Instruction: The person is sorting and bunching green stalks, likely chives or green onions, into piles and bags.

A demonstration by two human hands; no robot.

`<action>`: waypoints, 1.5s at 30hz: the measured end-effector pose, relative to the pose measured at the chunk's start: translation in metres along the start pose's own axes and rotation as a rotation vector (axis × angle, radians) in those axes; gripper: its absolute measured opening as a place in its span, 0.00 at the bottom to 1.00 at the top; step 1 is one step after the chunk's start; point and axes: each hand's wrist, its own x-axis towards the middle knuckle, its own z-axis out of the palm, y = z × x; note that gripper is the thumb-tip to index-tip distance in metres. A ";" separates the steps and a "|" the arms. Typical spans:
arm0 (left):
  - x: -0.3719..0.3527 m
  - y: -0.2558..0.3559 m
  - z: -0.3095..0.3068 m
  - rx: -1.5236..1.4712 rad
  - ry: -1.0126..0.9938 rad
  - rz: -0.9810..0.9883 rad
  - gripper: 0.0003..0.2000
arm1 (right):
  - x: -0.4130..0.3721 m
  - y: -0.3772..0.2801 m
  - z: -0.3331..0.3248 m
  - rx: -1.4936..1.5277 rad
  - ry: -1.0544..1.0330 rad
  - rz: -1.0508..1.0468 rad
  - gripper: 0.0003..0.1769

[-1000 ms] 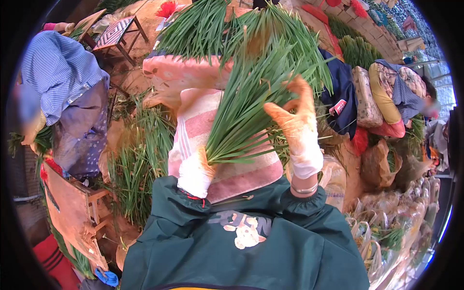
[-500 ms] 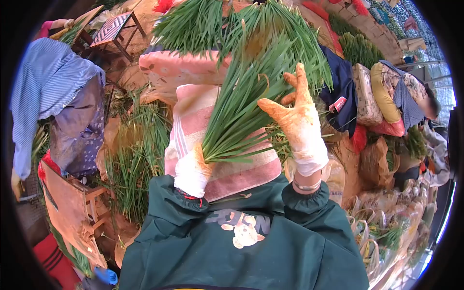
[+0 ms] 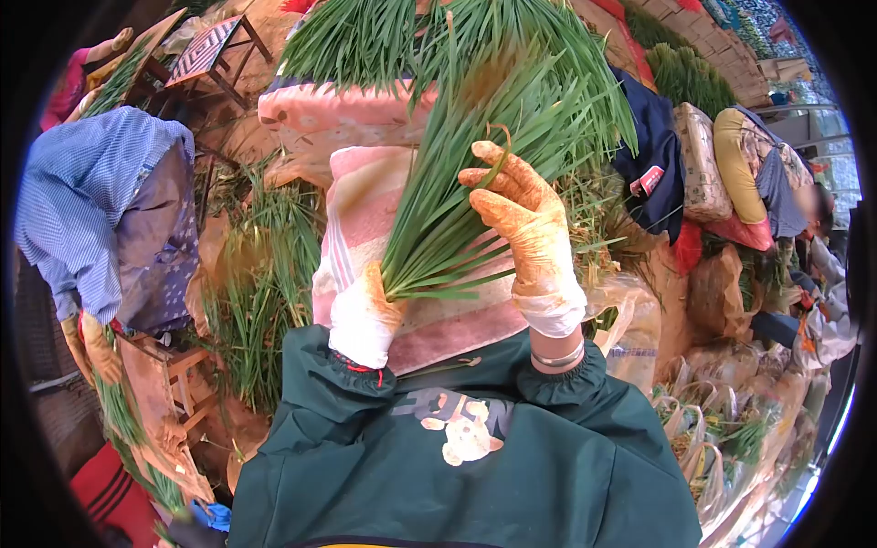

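Leaves [image 3: 438, 192], green, beside orange-stained fingers [image 3: 498, 212] of right hand [image 3: 539, 242]. Cloth [image 3: 370, 173], pink and cream stripes, beneath those fingers.

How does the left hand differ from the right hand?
The left hand grips the leaves near their base, while the right hand is higher, with fingers curved around no bundle. The left hand has a red band at its wrist; the right hand has a silver bangle. Both wear orange-stained white gloves.
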 end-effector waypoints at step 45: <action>-0.002 -0.006 0.006 0.078 0.008 0.027 0.20 | 0.048 -0.051 -0.043 -0.871 0.253 -0.378 0.37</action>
